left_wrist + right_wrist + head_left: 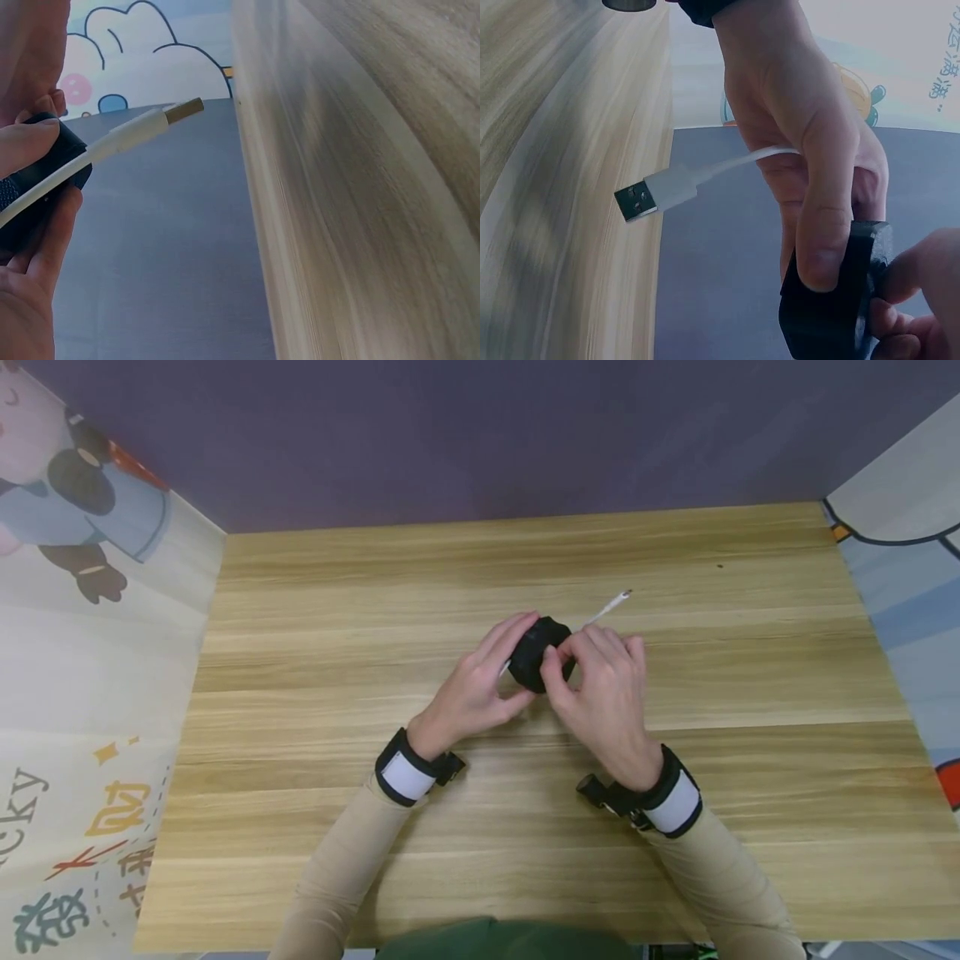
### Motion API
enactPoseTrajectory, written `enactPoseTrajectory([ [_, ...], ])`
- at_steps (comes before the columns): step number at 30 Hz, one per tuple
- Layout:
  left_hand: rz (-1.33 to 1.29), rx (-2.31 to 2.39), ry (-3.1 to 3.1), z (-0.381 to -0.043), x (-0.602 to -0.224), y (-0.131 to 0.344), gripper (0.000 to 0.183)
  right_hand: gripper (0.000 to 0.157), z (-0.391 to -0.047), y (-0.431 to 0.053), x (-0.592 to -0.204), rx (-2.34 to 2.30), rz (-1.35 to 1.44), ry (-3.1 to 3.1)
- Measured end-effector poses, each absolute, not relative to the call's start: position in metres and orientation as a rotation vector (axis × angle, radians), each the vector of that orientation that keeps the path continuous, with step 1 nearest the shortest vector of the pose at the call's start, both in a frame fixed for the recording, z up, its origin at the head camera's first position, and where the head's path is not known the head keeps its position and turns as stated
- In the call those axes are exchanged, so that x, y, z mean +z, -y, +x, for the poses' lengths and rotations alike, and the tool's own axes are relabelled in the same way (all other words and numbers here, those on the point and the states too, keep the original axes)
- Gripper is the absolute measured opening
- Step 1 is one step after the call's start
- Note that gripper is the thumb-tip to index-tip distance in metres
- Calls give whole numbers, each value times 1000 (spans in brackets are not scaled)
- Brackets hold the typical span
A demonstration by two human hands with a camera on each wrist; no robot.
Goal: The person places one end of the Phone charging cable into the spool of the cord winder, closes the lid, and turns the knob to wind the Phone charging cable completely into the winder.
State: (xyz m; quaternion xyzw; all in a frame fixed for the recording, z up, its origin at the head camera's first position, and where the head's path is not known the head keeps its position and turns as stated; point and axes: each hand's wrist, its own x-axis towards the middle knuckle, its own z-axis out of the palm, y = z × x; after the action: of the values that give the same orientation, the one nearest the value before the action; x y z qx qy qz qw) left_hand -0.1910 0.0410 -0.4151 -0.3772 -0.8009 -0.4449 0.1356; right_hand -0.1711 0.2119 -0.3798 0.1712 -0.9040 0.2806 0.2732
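A black, rounded thing (527, 658) with a faceted rim is held above the table between both hands; its kind cannot be told. My left hand (478, 687) grips it from the left, thumb against the near side, fingers round the far side. At its right side my right hand (602, 689) pinches the edge with thumb and forefinger; what exactly lies between those fingertips is hidden. A white USB cable (742, 160) runs out of the left hand, and its USB plug (636, 201) hangs free over the tabletop. In the left wrist view the plug (184, 111) points away from the hands.
Below the hands spreads a wood-grain table (337, 602), with a dark speck (720, 566) near its back right. A plain purple-grey panel (480, 443) rises behind it, and printed cartoon sheets (75, 635) flank the sides. Each wrist wears a black strap (675, 793) with a small camera.
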Motion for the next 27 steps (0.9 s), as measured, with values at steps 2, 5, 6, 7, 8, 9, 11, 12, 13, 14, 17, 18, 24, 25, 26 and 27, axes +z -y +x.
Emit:
enactPoseTrajectory([
  [2,-1091,-1317,2320,-192,-416,-40,80,29,-172,-213,-381,747,485,2433],
  [5,-1082,-1363,2318,-193,-416,-38,81,31,-173,-215,-381,730,527,2434],
  [6,-1078,-1375,2319,-193,-416,-37,82,31,-173,-215,-381,725,540,2433],
  [7,-1077,-1390,2316,-194,-416,-37,82,32,-174,-216,-381,720,550,2433],
  [8,-1072,-1399,2320,-194,-416,-36,82,32,-174,-216,-381,717,559,2431],
  [9,-1067,-1407,2325,-194,-416,-36,82,33,-174,-217,-381,716,567,2428],
  [11,-1064,-1424,2334,-195,-417,-35,83,33,-175,-218,-380,717,587,2419],
  [12,-1064,-1443,2336,-195,-418,-35,83,33,-176,-219,-379,714,602,2417],
  [13,-1062,-1462,2339,-196,-418,-34,83,32,-176,-219,-378,715,618,2411],
  [14,-1059,-1479,2344,-196,-419,-34,83,31,-177,-220,-377,722,638,2403],
  [17,-1076,-1595,2334,-199,-421,-31,84,25,-179,-223,-374,749,725,2385],
  [18,-1082,-1638,2325,-200,-422,-31,84,22,-180,-225,-373,754,757,2386],
  [24,-1111,-1771,2333,-192,-398,-27,80,15,-181,-232,-370,718,937,2433],
  [25,-1107,-1765,2350,-190,-392,-27,80,15,-181,-233,-369,709,962,2435],
  [26,-1099,-1756,2368,-189,-387,-28,79,16,-181,-235,-369,696,989,2437],
  [27,-1093,-1746,2387,-188,-386,-28,79,16,-182,-236,-369,686,1018,2432],
])
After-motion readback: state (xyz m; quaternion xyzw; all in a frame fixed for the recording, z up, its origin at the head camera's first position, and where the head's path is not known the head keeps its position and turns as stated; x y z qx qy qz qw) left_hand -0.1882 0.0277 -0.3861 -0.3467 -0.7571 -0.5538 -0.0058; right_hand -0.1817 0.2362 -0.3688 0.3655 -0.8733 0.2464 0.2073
